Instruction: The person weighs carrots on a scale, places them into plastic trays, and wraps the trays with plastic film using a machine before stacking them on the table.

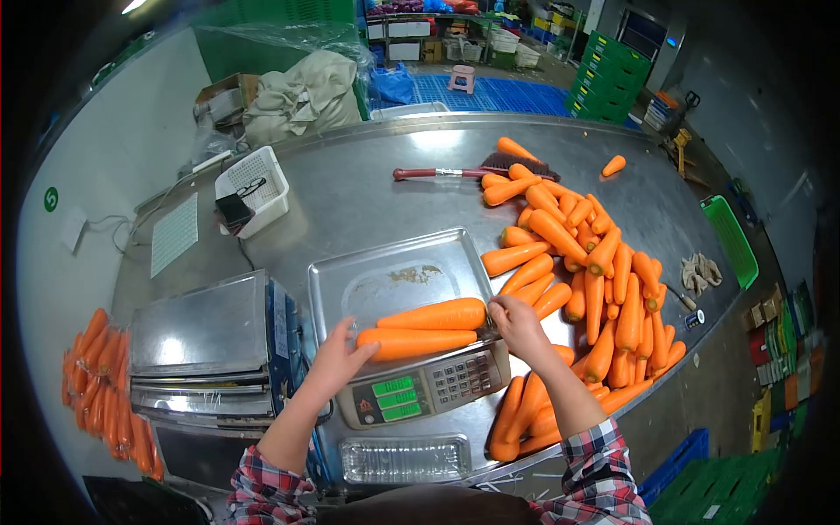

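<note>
Two large carrots [420, 342] lie side by side at the front of the metal weighing scale pan [350, 280]. My left hand [339, 354] is at their left ends, fingers apart and slightly blurred, its thumb by the nearer carrot's tip. At the carrots' right ends is my right hand [518, 325], its fingers closed together; whatever they pinch is hidden. Below the pan, the scale's display [398, 398] glows green beside its keypad [461, 378]. A clear plastic tray [405, 459] sits on the table in front of the scale.
A big heap of carrots [604, 289] covers the right side of the steel table [367, 192]. A red-handled brush [446, 173] lies behind it. At left stand a white basket [278, 188] with a phone, a metal-topped machine [201, 324] and bagged carrots [105, 385].
</note>
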`<state>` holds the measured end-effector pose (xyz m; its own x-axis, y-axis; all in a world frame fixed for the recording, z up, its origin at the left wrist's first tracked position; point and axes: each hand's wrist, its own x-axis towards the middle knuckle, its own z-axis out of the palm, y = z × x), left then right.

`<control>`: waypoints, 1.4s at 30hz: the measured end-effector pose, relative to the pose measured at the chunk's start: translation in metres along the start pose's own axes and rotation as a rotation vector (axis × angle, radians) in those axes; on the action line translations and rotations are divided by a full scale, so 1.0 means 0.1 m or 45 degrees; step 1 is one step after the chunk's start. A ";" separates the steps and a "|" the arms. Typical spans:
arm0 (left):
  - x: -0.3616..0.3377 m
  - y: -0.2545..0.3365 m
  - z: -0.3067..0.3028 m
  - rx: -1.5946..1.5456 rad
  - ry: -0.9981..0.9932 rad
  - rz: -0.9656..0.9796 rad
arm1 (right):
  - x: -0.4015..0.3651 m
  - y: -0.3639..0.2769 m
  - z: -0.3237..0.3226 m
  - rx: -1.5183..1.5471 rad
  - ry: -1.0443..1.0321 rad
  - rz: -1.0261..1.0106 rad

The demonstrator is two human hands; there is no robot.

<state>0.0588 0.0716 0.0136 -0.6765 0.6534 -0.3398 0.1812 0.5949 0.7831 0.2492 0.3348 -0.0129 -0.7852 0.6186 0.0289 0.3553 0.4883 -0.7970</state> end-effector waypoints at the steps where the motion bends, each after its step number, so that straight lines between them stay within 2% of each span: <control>1: 0.04 -0.04 0.02 -0.032 -0.025 0.036 | 0.03 -0.06 -0.04 0.059 -0.096 0.131; 3: 0.18 -0.17 0.06 -0.091 -0.077 0.116 | 0.06 -0.22 -0.12 0.178 -0.281 0.392; 4: 0.18 -0.12 0.05 -0.229 -0.101 0.058 | 0.04 -0.20 -0.13 0.279 -0.318 0.406; 6: 0.21 -0.21 0.08 -0.244 -0.066 0.172 | 0.02 -0.10 -0.17 0.483 -0.379 0.429; 10: -0.01 -0.11 -0.13 -0.305 -0.060 0.255 | -0.27 -0.21 -0.10 0.763 -0.226 0.406; 12: -0.27 0.03 -0.42 -0.291 -0.055 0.374 | -0.46 -0.56 -0.13 0.772 -0.143 0.380; 15: -0.56 -0.26 -1.00 -0.259 0.056 0.449 | -0.61 -1.27 0.11 0.667 -0.110 0.213; 16: -0.64 -0.42 -1.25 -0.255 0.087 0.479 | -0.64 -1.52 0.25 0.610 -0.144 0.176; 19: -0.90 -0.91 -2.04 -0.680 0.073 0.322 | -0.65 -2.27 0.97 0.527 -0.175 0.142; 22: -1.02 -1.53 -2.87 -0.691 0.157 0.288 | -0.49 -2.81 1.96 0.491 -0.174 0.074; 23: -1.04 -1.77 -3.12 -0.623 0.207 0.254 | -0.42 -2.93 2.31 0.566 -0.171 0.058; 24: -1.09 -1.96 -3.34 -0.626 0.247 0.224 | -0.31 -2.97 2.66 0.435 -0.149 -0.025; 25: -1.14 -2.11 -3.53 -0.648 0.264 0.224 | -0.21 -2.94 2.98 0.196 -0.106 -0.217; 28: -1.16 -2.64 -3.92 -0.584 0.303 0.236 | -0.18 -3.28 3.58 0.011 -0.210 -0.276; 30: -1.19 -2.88 -4.06 -0.567 0.304 0.220 | -0.19 -3.38 3.73 -0.104 -0.279 -0.310; 32: -1.30 -3.02 -4.10 -0.386 0.356 0.342 | -0.28 -3.42 3.66 -0.142 -0.342 -0.294; 33: -1.39 -3.08 -4.09 -0.302 0.383 0.399 | -0.37 -3.40 3.59 -0.062 -0.258 -0.328; 34: -1.50 -3.13 -4.07 -0.089 0.624 0.411 | -0.46 -3.36 3.49 -0.172 -0.134 -0.395; 37: -1.89 -3.39 -4.15 0.555 0.873 0.124 | -0.86 -3.21 3.26 -0.631 0.182 -0.534; 40: -2.10 -3.48 -4.06 0.924 1.030 0.345 | -1.11 -3.21 3.29 -0.831 0.181 -0.700; 42: -2.13 -3.32 -4.02 0.903 1.035 0.397 | -1.19 -3.31 3.44 -0.823 0.170 -0.763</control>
<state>-0.1437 -0.4535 0.0351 -0.7486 0.4747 0.4628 0.6138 0.7602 0.2132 0.0504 -0.1117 0.0401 -0.8799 0.1944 0.4336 0.1521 0.9797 -0.1306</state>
